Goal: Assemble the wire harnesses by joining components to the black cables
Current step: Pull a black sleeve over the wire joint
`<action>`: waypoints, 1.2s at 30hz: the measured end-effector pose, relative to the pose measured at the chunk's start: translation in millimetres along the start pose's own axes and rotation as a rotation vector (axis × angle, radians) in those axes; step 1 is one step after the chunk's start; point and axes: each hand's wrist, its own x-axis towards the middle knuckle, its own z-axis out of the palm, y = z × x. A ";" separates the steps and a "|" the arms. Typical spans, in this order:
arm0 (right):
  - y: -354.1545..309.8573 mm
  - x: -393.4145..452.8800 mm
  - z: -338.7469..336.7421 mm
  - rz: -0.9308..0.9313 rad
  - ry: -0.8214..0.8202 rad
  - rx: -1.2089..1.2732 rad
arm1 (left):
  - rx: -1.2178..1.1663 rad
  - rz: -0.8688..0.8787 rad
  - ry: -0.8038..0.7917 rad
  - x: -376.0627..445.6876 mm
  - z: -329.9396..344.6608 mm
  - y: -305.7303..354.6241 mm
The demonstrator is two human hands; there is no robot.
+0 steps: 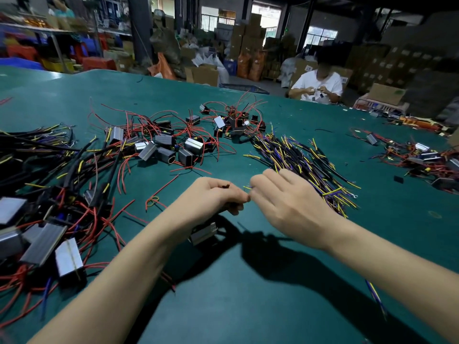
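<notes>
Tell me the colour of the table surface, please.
Dark teal green, seen in the head view: table.

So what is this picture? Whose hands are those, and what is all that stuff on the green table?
The picture comes from a camera worn on a person's head, so you look down at their own two hands, as if they were yours. There is no machine here. The left hand and the right hand meet in the middle, their fingertips pinching thin wire ends together. A small metal box hangs under the left hand. On the green table lie heaps of parts: metal boxes with red wires in the middle, black cables with yellow and purple ends on the right, and a tangled pile on the left. Across the table sits another worker doing the same job.
</notes>
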 end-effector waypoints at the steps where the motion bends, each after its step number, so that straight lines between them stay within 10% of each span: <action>1: 1.8 -0.2 0.2 0.046 -0.034 0.080 | 0.031 0.020 0.007 -0.3 0.4 -1.4; 6: 2.3 -3.4 -0.5 0.405 -0.281 0.607 | 0.265 0.170 0.124 0.0 5.5 -15.0; 12: 6.9 -6.0 -4.0 0.572 -0.205 0.869 | 0.478 0.383 0.186 -3.6 10.7 -18.5; 23: -8.3 -3.3 -4.5 0.071 -0.127 -0.031 | 0.261 0.088 0.024 1.8 3.2 -7.8; 36: 0.5 -11.3 -0.1 1.021 -0.261 1.494 | 0.345 0.205 0.106 4.9 -1.6 -21.2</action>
